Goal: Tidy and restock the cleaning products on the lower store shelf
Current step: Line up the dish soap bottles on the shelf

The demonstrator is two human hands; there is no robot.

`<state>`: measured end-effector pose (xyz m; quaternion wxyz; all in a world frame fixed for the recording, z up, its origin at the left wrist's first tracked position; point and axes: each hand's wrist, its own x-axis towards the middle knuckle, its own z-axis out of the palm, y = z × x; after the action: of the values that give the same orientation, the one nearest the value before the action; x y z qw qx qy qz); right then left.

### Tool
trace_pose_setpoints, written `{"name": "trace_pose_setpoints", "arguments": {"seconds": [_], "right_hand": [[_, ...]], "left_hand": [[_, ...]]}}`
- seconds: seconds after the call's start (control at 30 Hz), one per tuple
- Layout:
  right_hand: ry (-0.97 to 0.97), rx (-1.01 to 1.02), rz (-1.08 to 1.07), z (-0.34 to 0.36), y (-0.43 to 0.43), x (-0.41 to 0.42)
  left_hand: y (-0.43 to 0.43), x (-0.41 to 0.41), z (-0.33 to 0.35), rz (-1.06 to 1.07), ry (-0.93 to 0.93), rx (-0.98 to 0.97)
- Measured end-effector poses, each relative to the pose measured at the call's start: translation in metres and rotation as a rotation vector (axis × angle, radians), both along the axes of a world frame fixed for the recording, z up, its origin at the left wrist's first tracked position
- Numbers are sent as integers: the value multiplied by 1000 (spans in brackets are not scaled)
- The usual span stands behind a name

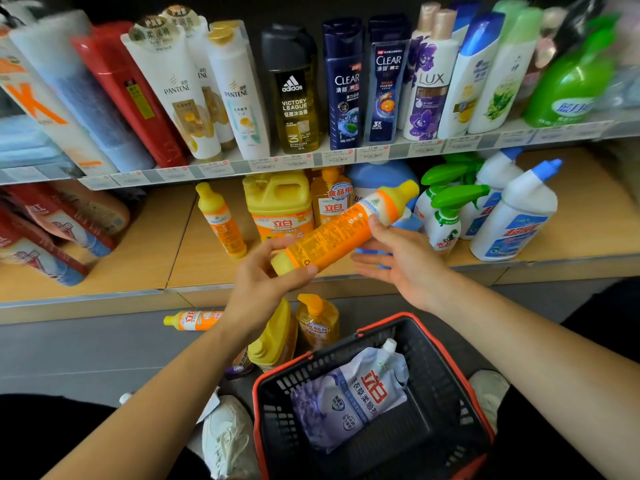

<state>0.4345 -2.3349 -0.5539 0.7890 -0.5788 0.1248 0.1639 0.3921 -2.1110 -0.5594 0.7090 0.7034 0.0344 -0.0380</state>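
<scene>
A slim orange-and-yellow detergent bottle (pixel 343 230) lies tilted in the air before the lower wooden shelf (pixel 145 251), cap up to the right. My left hand (pixel 263 282) grips its yellow base with thumb and curled fingers. My right hand (pixel 398 258) is spread under its upper half, fingers straight, thumb touching the label. On the shelf stand a matching slim bottle (pixel 221 220), a yellow jug (pixel 278 206), an orange pump bottle (pixel 330 199), green spray bottles (pixel 446 206) and white angled-neck bottles (pixel 516 216).
A black basket with red rim (pixel 446 344) sits on the floor below, holding a purple-white refill pouch (pixel 356 393). On the floor lie a slim orange bottle (pixel 194 319), a yellow bottle (pixel 277 337) and an amber pump bottle (pixel 317 322). Red packs (pixel 52 230) fill the shelf's left. Shampoos line the shelf above.
</scene>
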Motion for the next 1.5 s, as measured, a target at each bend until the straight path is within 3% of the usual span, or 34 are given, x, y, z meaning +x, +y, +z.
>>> {"name": "trace_pose_setpoints", "arguments": {"seconds": [0.1, 0.23, 0.4, 0.53, 0.63, 0.77, 0.93, 1.2, 1.5], "right_hand": [[-43, -339, 88, -5, -1, -5], [-486, -739, 159, -10, 2, -8], [-600, -673, 496, -18, 16, -17], [-642, -471, 491, -21, 16, -17], [-620, -457, 472, -23, 16, -19], [-703, -613, 402, -26, 23, -25], [-853, -984, 320, -28, 30, -31], [-703, -771, 350, -21, 28, -27], [-536, -420, 376, -19, 20, -21]], "left_hand": [[8, 1, 8, 67, -139, 105], [8, 1, 16, 41, -289, 237], [-3, -7, 13, -89, -281, 208], [-7, -9, 16, -155, -275, 163], [-9, -9, 20, -111, -298, 264], [-10, -9, 21, 51, -355, 462], [-9, -6, 21, 170, -343, 491], [2, -5, 29, -49, -420, 368], [0, -9, 28, 46, -457, 88]]}}
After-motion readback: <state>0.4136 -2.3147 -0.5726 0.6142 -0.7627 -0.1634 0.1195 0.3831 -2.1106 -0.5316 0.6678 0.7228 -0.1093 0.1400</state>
